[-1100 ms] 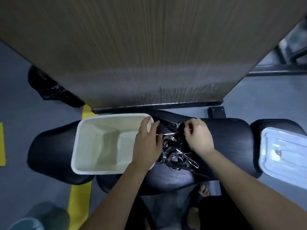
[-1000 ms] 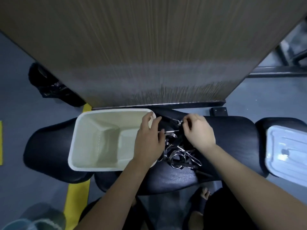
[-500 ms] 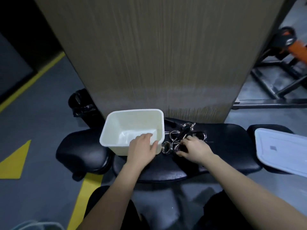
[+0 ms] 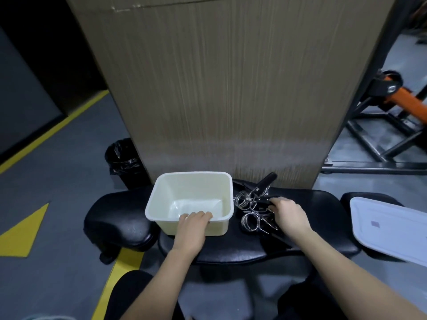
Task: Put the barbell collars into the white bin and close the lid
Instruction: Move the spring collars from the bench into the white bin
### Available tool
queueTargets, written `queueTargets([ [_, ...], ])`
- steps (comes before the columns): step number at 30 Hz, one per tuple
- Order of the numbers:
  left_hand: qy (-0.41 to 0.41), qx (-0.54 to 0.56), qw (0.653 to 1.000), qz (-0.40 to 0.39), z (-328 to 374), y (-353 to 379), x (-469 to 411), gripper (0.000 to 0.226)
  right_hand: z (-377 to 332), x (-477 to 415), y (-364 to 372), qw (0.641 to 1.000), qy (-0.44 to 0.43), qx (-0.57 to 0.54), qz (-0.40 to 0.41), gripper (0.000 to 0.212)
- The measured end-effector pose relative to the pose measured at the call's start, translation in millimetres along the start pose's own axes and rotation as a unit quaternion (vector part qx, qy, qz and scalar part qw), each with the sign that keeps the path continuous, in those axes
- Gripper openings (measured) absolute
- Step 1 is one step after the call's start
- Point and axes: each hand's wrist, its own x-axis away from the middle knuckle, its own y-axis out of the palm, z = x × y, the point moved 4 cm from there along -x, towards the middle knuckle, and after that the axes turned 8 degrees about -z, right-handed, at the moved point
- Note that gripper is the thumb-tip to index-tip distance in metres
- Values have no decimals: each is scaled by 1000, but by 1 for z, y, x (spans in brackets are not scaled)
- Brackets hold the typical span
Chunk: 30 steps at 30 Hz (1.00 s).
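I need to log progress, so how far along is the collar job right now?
Nothing looks finished: the white bin is open and looks empty. In hand: the left hand rests on the bin's near rim while the right hand reaches into the pile of barbell collars on the black bench. Left: all the collars, then the lid, lying off to the right.

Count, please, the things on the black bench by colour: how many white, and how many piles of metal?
White: 2, the white bin and the lid
Silver metal: 1 tangled pile of barbell collars; single collars cannot be counted
Total: 3
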Motion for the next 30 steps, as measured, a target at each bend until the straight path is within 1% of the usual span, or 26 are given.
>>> queueTargets([
  [3,-11,2,1000,-7,6,4,2,33,5,-7,-29,995,-10,-65,79,14],
  [5,-8,2,1000,-22,10,5,2,34,1,-11,-46,985,-9,-127,115,17],
  [7,5,16,999,-42,11,3,2,33,-11,-13,-60,975,-7,-187,121,17],
  [9,38,51,997,-41,7,-3,3,25,-29,-14,-69,962,-9,-243,125,15],
  [10,51,78,995,-29,2,-9,4,28,-38,-15,-73,954,-11,-269,128,15],
  [11,61,104,993,-1,-5,-17,5,36,-47,-16,-74,946,-16,-298,129,16],
  [12,58,124,989,47,-16,-27,7,42,-56,-18,-74,935,-21,-330,126,16],
  [13,42,138,984,103,-30,-37,7,43,-64,-20,-74,923,-28,-364,119,16],
  [14,6,147,977,151,-48,-44,7,42,-73,-22,-72,913,-37,-391,112,18],
  [15,-48,155,970,182,-66,-49,5,41,-81,-25,-70,904,-47,-411,105,20],
  [16,-113,166,961,192,-85,-51,3,39,-89,-26,-68,897,-54,-427,98,22],
  [17,-178,184,949,183,-102,-51,0,40,-97,-28,-65,889,-58,-445,88,23],
  [18,-232,211,936,161,-115,-48,-3,43,-105,-29,-62,880,-60,-465,78,24],
  [19,-268,245,923,130,-123,-43,-7,48,-112,-31,-59,868,-58,-489,67,23],
  [21,-303,311,898,68,-130,-33,-14,56,-127,-35,-52,850,-51,-522,48,20],
  [23,-328,328,885,37,-130,-24,-18,53,-141,-40,-41,846,-39,-530,28,18],
  [27,-348,254,902,40,-133,-14,-18,36,-168,-53,-11,858,-19,-511,-35,19],
  [30,-350,249,902,39,-138,-11,-17,30,-195,-65,14,887,-28,-453,-84,25],
])
